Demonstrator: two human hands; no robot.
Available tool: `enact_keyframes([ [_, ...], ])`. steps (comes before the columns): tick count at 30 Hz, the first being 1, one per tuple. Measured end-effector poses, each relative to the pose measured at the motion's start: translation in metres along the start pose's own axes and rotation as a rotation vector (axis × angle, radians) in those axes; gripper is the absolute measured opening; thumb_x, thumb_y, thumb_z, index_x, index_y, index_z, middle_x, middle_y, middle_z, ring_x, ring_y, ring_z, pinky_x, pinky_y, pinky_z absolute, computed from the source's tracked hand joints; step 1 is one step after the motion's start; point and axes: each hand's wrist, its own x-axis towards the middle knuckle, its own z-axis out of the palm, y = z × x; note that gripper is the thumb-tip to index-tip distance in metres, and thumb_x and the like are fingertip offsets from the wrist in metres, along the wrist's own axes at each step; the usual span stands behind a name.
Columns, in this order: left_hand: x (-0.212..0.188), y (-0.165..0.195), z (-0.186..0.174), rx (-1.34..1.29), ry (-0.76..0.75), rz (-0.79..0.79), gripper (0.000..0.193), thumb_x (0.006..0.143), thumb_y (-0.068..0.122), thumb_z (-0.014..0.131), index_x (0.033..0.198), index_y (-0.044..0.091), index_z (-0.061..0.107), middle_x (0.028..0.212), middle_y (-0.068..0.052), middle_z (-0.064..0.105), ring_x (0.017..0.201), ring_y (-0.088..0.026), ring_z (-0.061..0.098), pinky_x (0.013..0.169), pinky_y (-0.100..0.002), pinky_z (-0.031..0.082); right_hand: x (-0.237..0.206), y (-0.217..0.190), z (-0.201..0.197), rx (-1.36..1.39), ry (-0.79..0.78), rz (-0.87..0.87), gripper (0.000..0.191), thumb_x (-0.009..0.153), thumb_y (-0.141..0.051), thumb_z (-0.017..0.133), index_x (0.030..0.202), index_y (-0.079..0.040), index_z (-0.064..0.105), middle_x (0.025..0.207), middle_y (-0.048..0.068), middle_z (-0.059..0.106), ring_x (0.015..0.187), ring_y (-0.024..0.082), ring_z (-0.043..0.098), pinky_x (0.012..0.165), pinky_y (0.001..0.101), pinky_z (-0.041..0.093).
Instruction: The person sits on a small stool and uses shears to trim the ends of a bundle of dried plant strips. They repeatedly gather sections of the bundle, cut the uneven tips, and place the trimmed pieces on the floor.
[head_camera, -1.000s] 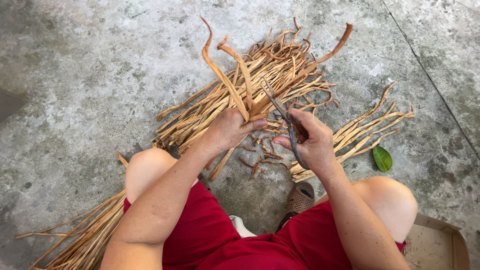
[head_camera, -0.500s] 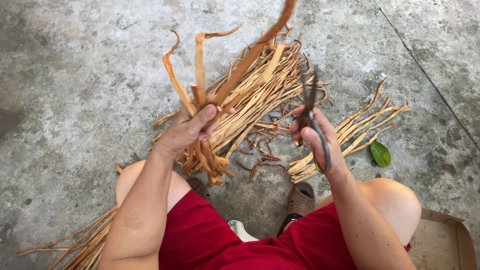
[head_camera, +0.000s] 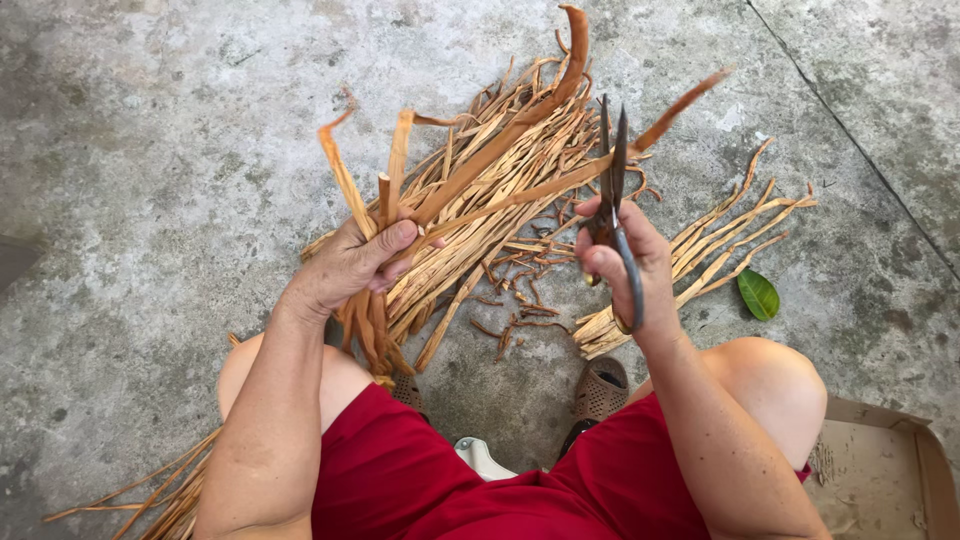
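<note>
Raised since half a second ago: left hand (head_camera: 350, 265) clamped on a bundle of dried strips (head_camera: 385, 215) above the concrete floor (head_camera: 150, 130), right hand (head_camera: 625, 255) closed around the scissors (head_camera: 612, 180), blades slightly parted. Loose curled strips cross near the blades; a snag could nick the left fingers (head_camera: 395, 240).

Strip pile (head_camera: 520, 160) is spread on the floor (head_camera: 150, 150) at twelve o'clock; leaf (head_camera: 758, 294) at three; box (head_camera: 880, 470) at four.

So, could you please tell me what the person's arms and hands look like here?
Both arms are bare from what shows, with no sleeves, gloves or watch in view. The left hand shows no ring; the right hand wears none that I can see.
</note>
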Motion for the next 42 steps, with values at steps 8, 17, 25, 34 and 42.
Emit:
enact_keyframes([
  [8, -0.002, 0.004, -0.003, 0.026, 0.086, -0.053, 0.044, 0.093, 0.049, 0.065, 0.107, 0.009, 0.075, 0.060, 0.007, 0.046, 0.050, -0.005, 0.040, 0.042, -0.022, 0.033, -0.006, -0.002, 0.000, -0.188, 0.041, -0.079, 0.058, 0.089, -0.019, 0.084, 0.138, -0.006, 0.056, 0.106, 0.000, 0.058, 0.096, 0.007, 0.057, 0.084, 0.0211, 0.051],
  [17, -0.006, 0.007, -0.006, 0.058, 0.071, -0.012, 0.045, 0.095, 0.047, 0.064, 0.109, 0.007, 0.077, 0.057, 0.008, 0.041, 0.049, -0.004, 0.037, 0.042, -0.022, 0.031, -0.001, -0.006, -0.010, -0.224, 0.102, -0.109, 0.055, 0.091, -0.021, 0.083, 0.137, -0.007, 0.056, 0.107, 0.000, 0.059, 0.096, 0.006, 0.056, 0.087, 0.0202, 0.050],
  [25, -0.006, 0.005, -0.010, 0.090, 0.105, -0.021, 0.044, 0.096, 0.046, 0.062, 0.108, 0.006, 0.077, 0.056, 0.008, 0.043, 0.048, -0.005, 0.038, 0.042, -0.023, 0.031, 0.003, -0.010, -0.018, -0.322, 0.254, 0.111, 0.050, 0.084, -0.024, 0.085, 0.127, -0.005, 0.067, 0.071, -0.003, 0.052, 0.059, 0.006, 0.048, 0.051, 0.0224, 0.036],
  [34, 0.001, -0.004, -0.010, 0.232, 0.203, -0.029, 0.048, 0.093, 0.054, 0.060, 0.104, 0.011, 0.078, 0.052, 0.005, 0.044, 0.044, -0.007, 0.041, 0.041, -0.025, 0.035, 0.005, -0.022, -0.008, -0.539, -0.029, 0.062, 0.053, 0.084, -0.036, 0.083, 0.126, -0.009, 0.066, 0.085, -0.004, 0.060, 0.078, 0.005, 0.060, 0.071, 0.0222, 0.050],
  [42, 0.012, -0.024, -0.001, 0.523, 0.139, 0.090, 0.050, 0.094, 0.057, 0.061, 0.088, 0.008, 0.070, 0.061, 0.004, 0.057, 0.061, -0.010, 0.057, 0.053, -0.030, 0.049, 0.010, -0.011, 0.001, -0.471, -0.046, 0.168, 0.049, 0.085, -0.026, 0.084, 0.128, -0.008, 0.067, 0.081, -0.006, 0.055, 0.073, 0.003, 0.051, 0.065, 0.0209, 0.043],
])
